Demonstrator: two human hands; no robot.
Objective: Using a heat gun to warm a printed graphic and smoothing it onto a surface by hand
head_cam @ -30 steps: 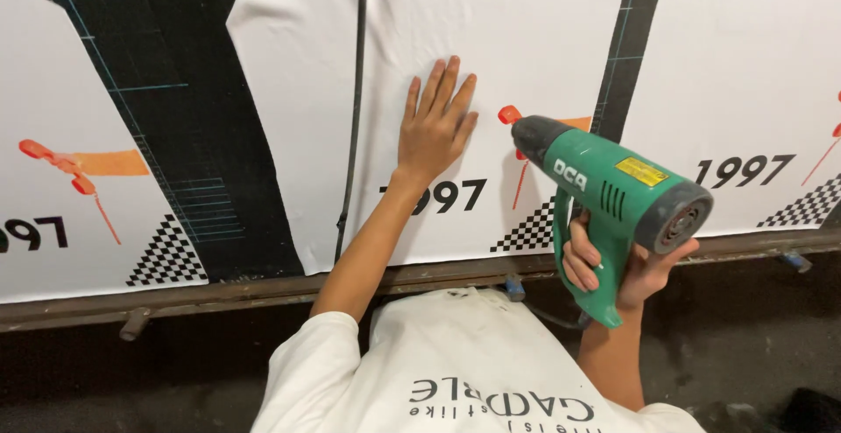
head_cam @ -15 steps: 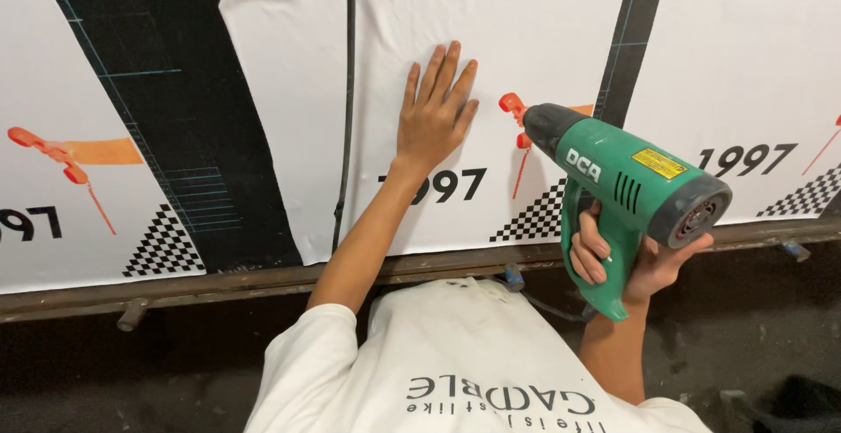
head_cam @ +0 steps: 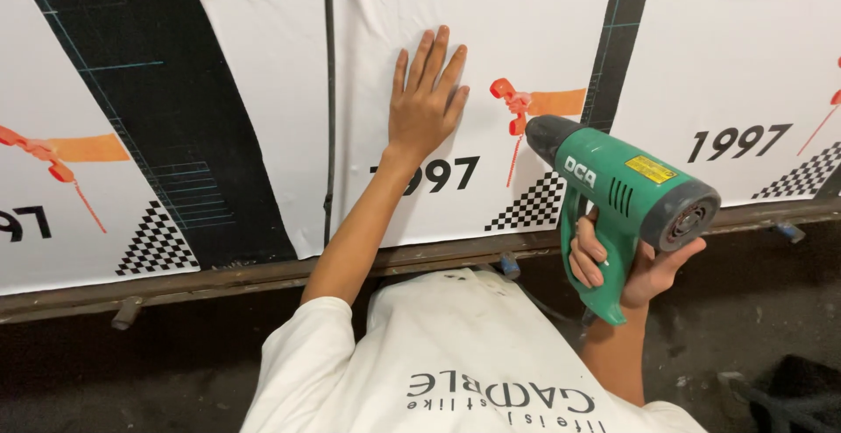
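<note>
We observe the left hand (head_cam: 427,105) laid flat against a white printed sheet (head_cam: 491,13) that covers an upright surface. Its fingers (head_cam: 435,52) are extended and slightly spread, gripping nothing, with the palm in contact with the sheet just above a row of black printed digits. The forearm runs down from the hand to a white short sleeve (head_cam: 307,354).

We note the right hand (head_cam: 626,262) closed around the handle of a green heat gun (head_cam: 622,197). The fingers wrap the grip from the left side and the thumb lies behind it. The gun is held clear of the sheet, to the right of the left hand and lower. Its dark nozzle points up and to the left, towards an orange and red printed mark (head_cam: 534,105), and its round rear vent faces the camera. We cannot tell whether the nozzle touches the sheet.

The sheet carries broad black bands (head_cam: 175,109) with thin blue lines, and chequered patches (head_cam: 530,210) near its lower edge. A narrow dark seam (head_cam: 329,91) runs vertically just left of the left hand. Below the sheet, a rusty metal rail (head_cam: 219,280) runs across the view. Beneath that lies a dark, dirty floor (head_cam: 753,310).
</note>
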